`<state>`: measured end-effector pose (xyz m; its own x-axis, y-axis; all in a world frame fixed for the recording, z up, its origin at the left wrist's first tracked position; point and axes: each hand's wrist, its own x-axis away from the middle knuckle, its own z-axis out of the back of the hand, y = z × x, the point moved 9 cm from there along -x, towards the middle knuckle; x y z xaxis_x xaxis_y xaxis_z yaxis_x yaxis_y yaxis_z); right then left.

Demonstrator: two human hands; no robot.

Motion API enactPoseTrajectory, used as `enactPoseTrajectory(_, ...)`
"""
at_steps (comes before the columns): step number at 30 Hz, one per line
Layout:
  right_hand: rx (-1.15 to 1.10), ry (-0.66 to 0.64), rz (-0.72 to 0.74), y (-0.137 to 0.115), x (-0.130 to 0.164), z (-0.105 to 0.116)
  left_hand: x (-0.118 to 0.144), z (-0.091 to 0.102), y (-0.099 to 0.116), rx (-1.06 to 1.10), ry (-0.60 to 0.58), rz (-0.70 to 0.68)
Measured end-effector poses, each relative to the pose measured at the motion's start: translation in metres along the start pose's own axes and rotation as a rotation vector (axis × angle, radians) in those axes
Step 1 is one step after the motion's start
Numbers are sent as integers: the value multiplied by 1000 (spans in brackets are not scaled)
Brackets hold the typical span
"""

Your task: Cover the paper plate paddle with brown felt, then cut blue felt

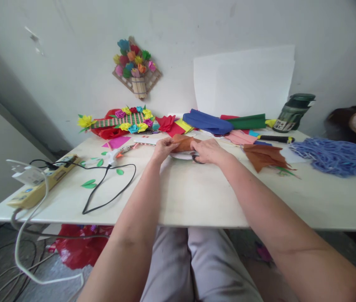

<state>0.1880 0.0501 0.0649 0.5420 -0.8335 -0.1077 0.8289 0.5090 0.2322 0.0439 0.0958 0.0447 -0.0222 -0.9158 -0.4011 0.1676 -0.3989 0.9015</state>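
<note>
In the head view, a piece of brown crepe paper (184, 143) stretches between my two hands over the middle of the table. My left hand (164, 149) pinches its left end. At the other end, the fingers of my right hand (208, 151) are closed on the paper. A dark loop, which looks like a scissors handle (198, 159), shows just under my right hand; whether my fingers hold it too, I cannot tell. Below the paper peeks the rim of a white, rounded thing (179, 156). Another brown crepe paper piece (264, 156) lies to the right.
A glue gun (112, 157) with a black cord rests on the left, near green paper leaves (89, 183) and a power strip (45, 182). Coloured crepe paper (208, 121) lines the back. A dark bottle (294, 112) and blue shredded strands (335, 156) are on the right.
</note>
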Motion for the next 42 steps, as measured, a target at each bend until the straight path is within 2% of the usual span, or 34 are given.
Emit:
enactPoseTrajectory(10,-20,-3,-17,-3,0,1,0,-1,-1,-12,-13,-2)
enactPoseTrajectory(17,-33,-5,-22,-7,-3,-3,-4,-7,-7,-87,-80,-20)
enactPoseTrajectory(22,-44,-36,-33,-4,-1,-6,3,14,0,-131,-81,-23)
enactPoseTrajectory(26,-58,-44,-28,-3,-1,-8,8,34,-10,-37,-63,57)
enactPoseTrajectory(29,-66,-40,-30,-1,-1,-10,12,36,-25,-135,-75,162)
enactPoseTrajectory(31,-70,-35,-36,0,-1,-11,13,36,-27,-246,-43,164)
enactPoseTrajectory(35,-72,-25,-43,2,0,-12,11,36,-14,-330,60,34)
enactPoseTrajectory(42,-48,-25,-65,-1,2,-9,11,27,-3,-443,9,27)
